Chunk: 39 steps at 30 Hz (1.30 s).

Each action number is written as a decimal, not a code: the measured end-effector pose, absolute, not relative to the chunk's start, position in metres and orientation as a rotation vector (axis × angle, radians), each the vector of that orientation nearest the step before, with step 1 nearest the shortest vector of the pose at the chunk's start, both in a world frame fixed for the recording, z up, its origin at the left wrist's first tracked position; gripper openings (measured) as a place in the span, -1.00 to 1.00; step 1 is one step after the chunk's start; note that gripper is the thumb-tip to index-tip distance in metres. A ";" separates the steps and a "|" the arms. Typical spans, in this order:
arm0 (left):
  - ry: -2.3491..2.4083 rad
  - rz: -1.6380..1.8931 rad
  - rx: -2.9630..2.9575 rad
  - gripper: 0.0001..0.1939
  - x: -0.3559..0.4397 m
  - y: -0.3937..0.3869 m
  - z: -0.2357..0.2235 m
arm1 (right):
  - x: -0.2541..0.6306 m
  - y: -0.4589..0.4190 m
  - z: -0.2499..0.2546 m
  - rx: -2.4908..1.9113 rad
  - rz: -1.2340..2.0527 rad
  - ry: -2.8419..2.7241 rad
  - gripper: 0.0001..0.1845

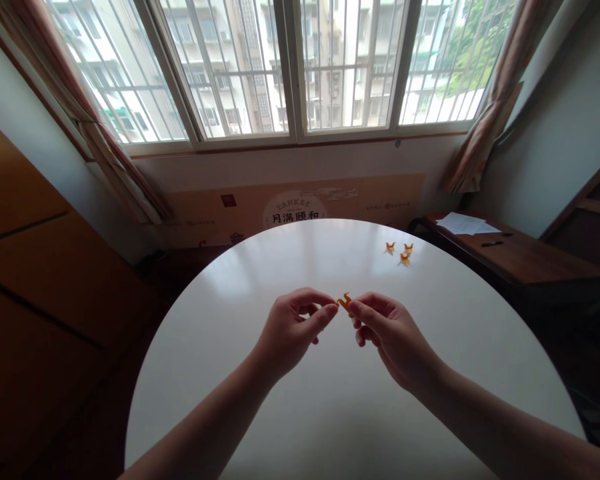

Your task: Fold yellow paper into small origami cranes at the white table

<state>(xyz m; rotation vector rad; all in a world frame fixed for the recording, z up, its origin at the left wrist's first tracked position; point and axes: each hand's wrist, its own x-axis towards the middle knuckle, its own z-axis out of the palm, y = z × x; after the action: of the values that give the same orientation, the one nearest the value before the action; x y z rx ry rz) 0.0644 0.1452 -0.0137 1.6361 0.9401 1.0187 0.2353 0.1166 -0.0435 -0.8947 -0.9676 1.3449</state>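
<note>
A small orange folded-paper figure [345,304], shaped like a paper crane, is held between my two hands above the white round table [290,427]. My left hand [300,320] pinches its left tip between thumb and forefinger. On the other side, my right hand [383,320] grips its body between thumb and forefinger, with the other fingers curled below. One narrow point of the figure sticks up between the hands; part of it is hidden by my fingertips. Three similar orange paper cranes [405,258] stand together on the table, beyond my right hand.
Behind the table runs a barred window [295,73] with tied curtains [473,147] at its sides. A brown wooden desk [540,257] with white papers [467,224] stands at the right. A wooden cabinet [35,267] is on the left. The table's curved edge surrounds my work area.
</note>
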 end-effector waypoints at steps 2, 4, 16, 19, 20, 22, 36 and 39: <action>0.941 1.021 1.666 -0.70 0.062 0.146 -0.012 | 0.236 0.117 -0.043 -0.908 1.322 -0.980 -0.66; 0.950 1.011 1.666 -0.69 0.060 0.146 -0.010 | 0.236 0.117 -0.044 -0.918 1.296 -1.009 -0.66; 0.980 0.963 1.644 -0.74 0.062 0.155 -0.019 | 0.236 0.121 -0.056 -0.915 1.336 -1.183 -0.72; 0.985 0.943 1.710 -0.76 0.059 0.157 -0.021 | 0.238 0.123 -0.055 -0.955 1.304 -1.251 -0.69; 0.991 0.940 1.730 -0.76 0.058 0.158 -0.022 | 0.240 0.124 -0.054 -0.966 1.274 -1.252 -0.66; 1.005 0.941 1.756 -0.77 0.057 0.158 -0.022 | 0.244 0.127 -0.052 -0.980 1.207 -1.206 -0.63; 0.869 0.947 1.866 -0.78 0.054 0.162 -0.022 | 0.249 0.130 -0.051 -0.950 1.821 -1.272 -0.46; 0.872 0.935 1.866 -0.78 0.054 0.162 -0.022 | 0.249 0.130 -0.052 -0.919 1.858 -1.245 -0.49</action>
<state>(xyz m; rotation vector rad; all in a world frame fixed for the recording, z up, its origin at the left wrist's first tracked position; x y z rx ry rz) 0.0538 0.1620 -0.0218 1.8658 0.8724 0.9348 0.2492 0.1295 -0.0517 -0.9187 -1.2446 1.8577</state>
